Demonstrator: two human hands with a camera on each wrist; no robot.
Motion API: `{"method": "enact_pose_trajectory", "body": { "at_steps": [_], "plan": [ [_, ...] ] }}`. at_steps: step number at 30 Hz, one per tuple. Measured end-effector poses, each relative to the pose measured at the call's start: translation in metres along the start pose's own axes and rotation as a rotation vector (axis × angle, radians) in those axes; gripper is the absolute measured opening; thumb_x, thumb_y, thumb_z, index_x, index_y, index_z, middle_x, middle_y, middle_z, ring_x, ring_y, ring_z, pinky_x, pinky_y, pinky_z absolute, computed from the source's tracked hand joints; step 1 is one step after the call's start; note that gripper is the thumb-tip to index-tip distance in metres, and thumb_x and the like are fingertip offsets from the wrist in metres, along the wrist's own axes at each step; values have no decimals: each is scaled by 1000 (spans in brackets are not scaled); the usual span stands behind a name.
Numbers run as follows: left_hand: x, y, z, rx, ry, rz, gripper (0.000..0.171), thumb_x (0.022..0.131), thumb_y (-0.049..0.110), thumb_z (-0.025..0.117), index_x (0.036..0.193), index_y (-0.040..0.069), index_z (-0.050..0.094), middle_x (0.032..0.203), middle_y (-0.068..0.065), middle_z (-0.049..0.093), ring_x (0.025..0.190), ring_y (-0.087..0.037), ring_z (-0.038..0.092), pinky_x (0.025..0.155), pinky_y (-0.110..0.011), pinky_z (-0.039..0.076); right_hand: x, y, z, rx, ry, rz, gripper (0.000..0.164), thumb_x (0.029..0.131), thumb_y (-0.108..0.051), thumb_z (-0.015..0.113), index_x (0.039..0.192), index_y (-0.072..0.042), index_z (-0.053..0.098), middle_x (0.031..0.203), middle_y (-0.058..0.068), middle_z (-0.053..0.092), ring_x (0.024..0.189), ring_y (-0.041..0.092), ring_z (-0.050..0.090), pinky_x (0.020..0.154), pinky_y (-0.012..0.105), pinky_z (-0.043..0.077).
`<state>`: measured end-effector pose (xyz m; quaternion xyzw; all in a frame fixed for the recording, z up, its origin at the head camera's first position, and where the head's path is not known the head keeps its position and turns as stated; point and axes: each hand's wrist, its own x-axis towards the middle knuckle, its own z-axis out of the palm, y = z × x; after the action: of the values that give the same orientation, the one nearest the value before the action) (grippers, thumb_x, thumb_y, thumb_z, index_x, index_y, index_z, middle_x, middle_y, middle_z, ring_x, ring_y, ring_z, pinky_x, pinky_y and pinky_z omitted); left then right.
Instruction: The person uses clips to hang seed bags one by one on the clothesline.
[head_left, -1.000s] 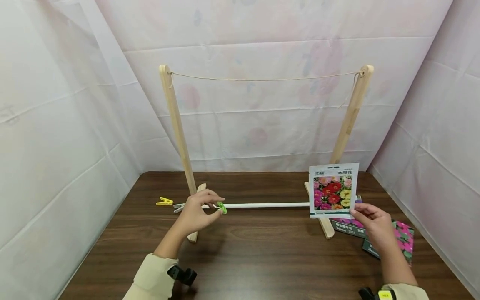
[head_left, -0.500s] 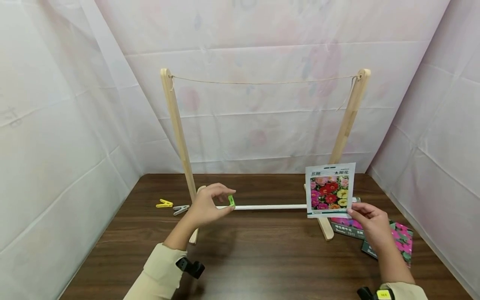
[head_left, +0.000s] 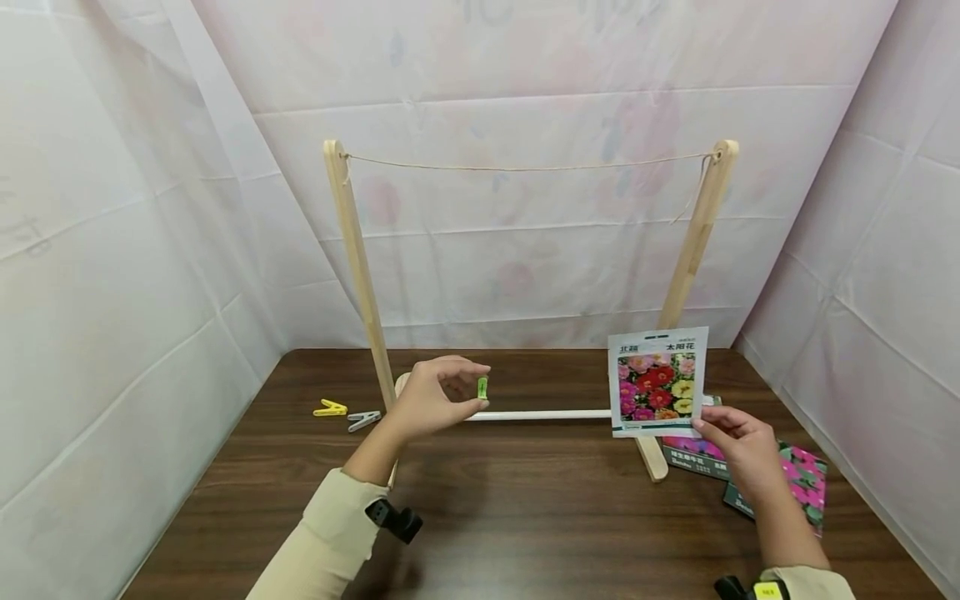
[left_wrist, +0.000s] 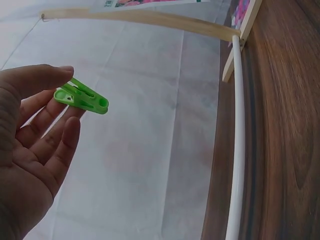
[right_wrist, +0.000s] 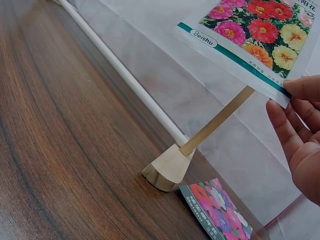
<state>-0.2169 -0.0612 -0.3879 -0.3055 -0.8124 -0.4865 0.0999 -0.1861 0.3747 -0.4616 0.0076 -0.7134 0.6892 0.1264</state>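
Observation:
Between thumb and fingertips, my left hand [head_left: 435,396] pinches a green clothespin [left_wrist: 82,96] above the table, in front of the rack's white rod [head_left: 547,415]. My right hand [head_left: 742,446] holds a white seed packet [head_left: 657,382] by its lower right corner, thumb in front. Red, pink and yellow flowers are printed on the packet, which stands upright and faces me. Overhead, a thin string [head_left: 525,169] runs between the tops of the two wooden posts. The clothespin and the packet are both well below the string and apart from each other.
A yellow clothespin [head_left: 330,407] and a grey clothespin [head_left: 363,420] lie at the left by the left post [head_left: 358,267]. More flower packets [head_left: 802,479] lie at the right, near the right post [head_left: 693,242]. Pale cloth [head_left: 517,275] hangs behind the dark wooden table [head_left: 525,517].
My left hand has moved right and slightly up with the green clothespin, which has turned more upright. The packet in my right hand has shifted slightly left in view.

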Motion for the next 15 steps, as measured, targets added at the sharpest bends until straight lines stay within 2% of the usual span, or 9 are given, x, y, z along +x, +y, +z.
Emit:
{"method": "enact_pose_trajectory", "body": {
  "at_steps": [3,7,10,15],
  "plan": [
    [5,5,4,-13,4,-36,39,74,-5,82,111,-4,70,93,-16,70,81,-31,67,70,-47,57,0,-1,0,1,-4,3,7,90,0,68,93,-3,73,84,-7,67,75,7,60,68,16,53],
    [15,11,7,-27,7,-25,35,74,-1,83,108,2,73,97,-11,71,84,-23,68,74,-39,57,0,-2,-1,15,-21,-6,7,90,1,68,93,-3,73,84,-7,67,75,7,60,68,17,53],
    [22,13,8,-31,-2,21,33,74,4,84,105,5,74,100,-6,71,85,-18,67,75,-33,57,1,-2,-2,12,-30,-2,7,90,1,68,94,-2,73,85,-7,68,76,6,60,69,17,53],
    [34,17,13,-20,-15,74,32,76,7,84,106,7,74,102,-3,69,87,-20,67,76,-33,57,2,-3,-3,7,-39,-2,6,90,-1,68,95,-1,72,86,-7,68,76,7,61,69,17,54]
  ]
}}
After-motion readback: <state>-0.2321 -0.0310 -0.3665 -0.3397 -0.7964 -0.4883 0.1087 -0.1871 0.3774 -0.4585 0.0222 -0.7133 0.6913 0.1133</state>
